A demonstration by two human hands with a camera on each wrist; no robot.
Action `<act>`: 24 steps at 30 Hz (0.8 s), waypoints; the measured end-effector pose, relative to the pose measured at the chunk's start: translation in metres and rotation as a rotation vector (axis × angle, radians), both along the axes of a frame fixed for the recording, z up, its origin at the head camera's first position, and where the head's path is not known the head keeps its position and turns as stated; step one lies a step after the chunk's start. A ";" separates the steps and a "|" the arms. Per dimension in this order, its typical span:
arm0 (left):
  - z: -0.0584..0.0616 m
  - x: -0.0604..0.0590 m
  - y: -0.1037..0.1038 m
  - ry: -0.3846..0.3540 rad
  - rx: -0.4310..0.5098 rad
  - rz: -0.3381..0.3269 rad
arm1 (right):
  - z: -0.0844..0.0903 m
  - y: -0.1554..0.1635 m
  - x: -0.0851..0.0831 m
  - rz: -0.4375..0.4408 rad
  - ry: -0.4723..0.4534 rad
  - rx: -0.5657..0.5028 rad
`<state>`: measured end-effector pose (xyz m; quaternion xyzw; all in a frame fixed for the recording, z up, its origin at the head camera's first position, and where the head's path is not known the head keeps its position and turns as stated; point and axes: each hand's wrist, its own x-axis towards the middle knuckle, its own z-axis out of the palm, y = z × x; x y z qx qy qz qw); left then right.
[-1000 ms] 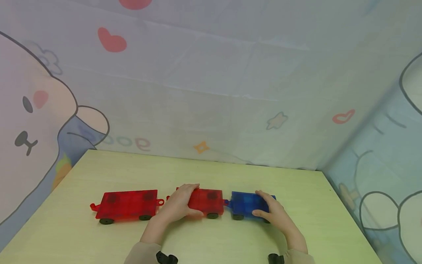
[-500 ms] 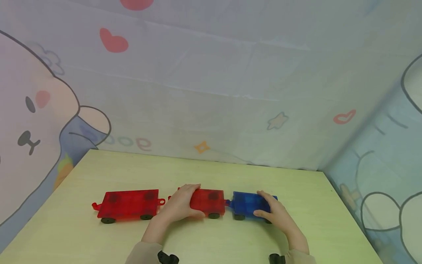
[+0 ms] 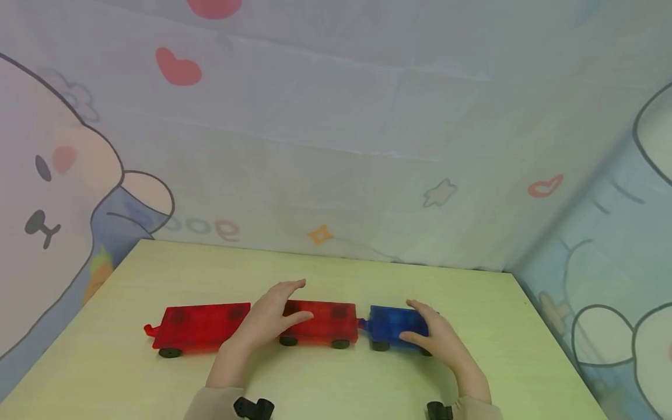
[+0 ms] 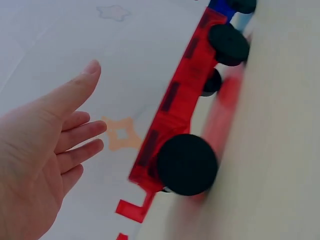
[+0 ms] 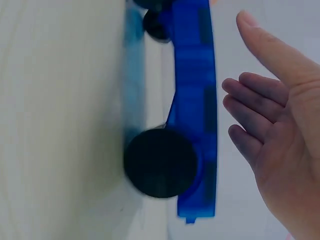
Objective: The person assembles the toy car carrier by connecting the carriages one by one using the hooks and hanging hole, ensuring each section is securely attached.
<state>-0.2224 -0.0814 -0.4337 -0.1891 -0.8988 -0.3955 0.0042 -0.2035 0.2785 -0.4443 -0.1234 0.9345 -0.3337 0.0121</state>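
Three toy train wagons stand in a row on the table. Leftmost is a longer red wagon point(image 3: 202, 326), then a middle red wagon point(image 3: 328, 322), then a shorter blue wagon point(image 3: 391, 325). A hook-and-ring link point(image 3: 362, 324) joins the middle red one to the blue. My left hand point(image 3: 266, 315) hovers above the gap between the red wagons, hiding the couplings there. In the left wrist view its fingers are spread apart from the red wagon and its hook point(image 4: 134, 209). Over the blue wagon's right end, my right hand point(image 3: 441, 335) is spread, fingers off it in the right wrist view.
The pale wooden table point(image 3: 357, 385) ends at a cartoon-printed cloth backdrop point(image 3: 336, 146) behind and at the right. The leftmost wagon's free hook point(image 3: 150, 331) points toward the table's left edge.
My left hand has let go of the middle red wagon, rising and shifting left toward the leftmost wagon. My right hand has barely moved, and the wagons stay in their row.
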 end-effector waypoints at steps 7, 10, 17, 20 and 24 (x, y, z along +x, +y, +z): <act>0.007 -0.003 -0.023 0.052 0.023 0.057 | 0.008 -0.021 -0.004 0.024 0.049 -0.020; 0.006 -0.005 -0.035 0.068 0.001 0.087 | 0.007 -0.036 -0.007 0.027 0.077 -0.040; 0.000 -0.006 -0.066 0.018 -0.062 0.128 | 0.003 -0.081 -0.013 0.058 0.087 -0.109; -0.002 -0.003 -0.080 -0.030 -0.067 0.140 | 0.001 -0.098 -0.015 0.098 0.072 -0.114; -0.004 0.000 -0.092 -0.071 -0.081 0.145 | -0.001 -0.113 -0.016 0.143 0.053 -0.103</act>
